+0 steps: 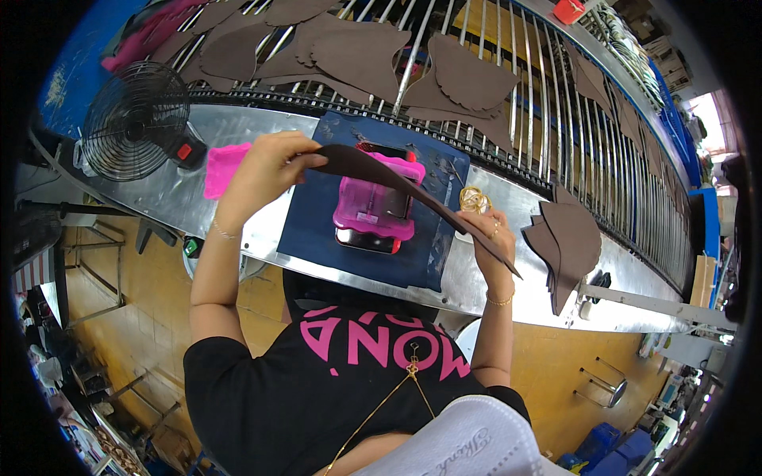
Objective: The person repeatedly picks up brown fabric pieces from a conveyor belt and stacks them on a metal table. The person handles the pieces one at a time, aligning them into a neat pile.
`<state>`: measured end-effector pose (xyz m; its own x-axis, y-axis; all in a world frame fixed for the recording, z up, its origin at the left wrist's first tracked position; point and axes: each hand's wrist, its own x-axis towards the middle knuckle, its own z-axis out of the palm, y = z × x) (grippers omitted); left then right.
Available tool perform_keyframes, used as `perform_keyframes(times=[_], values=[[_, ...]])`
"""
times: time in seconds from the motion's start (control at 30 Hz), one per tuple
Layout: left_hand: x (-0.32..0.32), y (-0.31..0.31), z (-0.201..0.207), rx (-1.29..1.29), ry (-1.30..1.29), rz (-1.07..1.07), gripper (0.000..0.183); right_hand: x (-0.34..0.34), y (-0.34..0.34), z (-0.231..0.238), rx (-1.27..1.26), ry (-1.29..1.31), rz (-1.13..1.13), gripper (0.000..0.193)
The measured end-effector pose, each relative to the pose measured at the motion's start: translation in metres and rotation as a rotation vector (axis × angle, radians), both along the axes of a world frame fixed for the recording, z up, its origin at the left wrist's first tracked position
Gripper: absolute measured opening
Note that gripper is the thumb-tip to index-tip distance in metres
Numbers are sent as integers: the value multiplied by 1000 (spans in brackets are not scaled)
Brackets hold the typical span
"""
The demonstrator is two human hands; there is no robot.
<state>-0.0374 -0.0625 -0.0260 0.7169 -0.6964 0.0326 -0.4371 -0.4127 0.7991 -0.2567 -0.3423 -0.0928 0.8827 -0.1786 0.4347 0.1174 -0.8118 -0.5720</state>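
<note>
A: Where is any writing on show?
B: Mostly on the black shirt (262,389): big, bold pink capitals across the chest, upside down from this view. Lower down, a pale sheet (460,436) carries a line of slanted, handwriting-like script.

A: What about the hands?
B: The left hand (279,159) has its grip closed on one end of a long, curved brown piece (389,178), pinched between thumb and fingers. The right hand (490,230) has its grip around that piece near the other, pointed end.

A: So where exactly is the piece?
B: Held up edge-on between the two hands, above the table (258,230), passing in front of a pink translucent tray (377,198). The tray sits over a blue mat (305,218).

A: Any label on the tray?
B: There's a small, pale mark on it, too small to read.

A: And around the table?
B: A stack of brown pieces (567,238) lies to the right, with scalloped edges showing. A bright pink sheet (225,170) lies to the left, near a black fan (131,123) with a red patch on its base. Beyond, more brown cutouts (357,51) lie on a rack of metal bars (556,119).
</note>
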Motion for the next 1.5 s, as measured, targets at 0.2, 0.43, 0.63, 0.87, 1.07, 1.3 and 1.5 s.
perform_keyframes(times=[0.2, 0.43, 0.63, 0.87, 1.07, 1.3, 1.5], values=[[-14, -55, -5, 3, -434, -281, 13, -70, -19, 0, 216, -20, -257, 13], [-32, -129, -5, -175, -650, -573, 45, -141, -58, 50, 254, -256, -697, 10], [-32, -180, 52, -489, -391, -655, 60, -138, -76, 124, -355, 40, -654, 10], [8, -217, 31, -166, -241, -737, 20, -81, -78, 146, -552, 52, -698, 18], [89, -211, -52, -402, 745, -102, 38, -106, -137, 98, -349, -118, -1008, 18], [188, -257, -122, -843, 1050, 305, 42, -178, -214, -51, -230, 398, -1212, 29], [238, -292, -173, -977, 1030, 330, 43, -182, -177, -89, -161, 591, -1360, 38]])
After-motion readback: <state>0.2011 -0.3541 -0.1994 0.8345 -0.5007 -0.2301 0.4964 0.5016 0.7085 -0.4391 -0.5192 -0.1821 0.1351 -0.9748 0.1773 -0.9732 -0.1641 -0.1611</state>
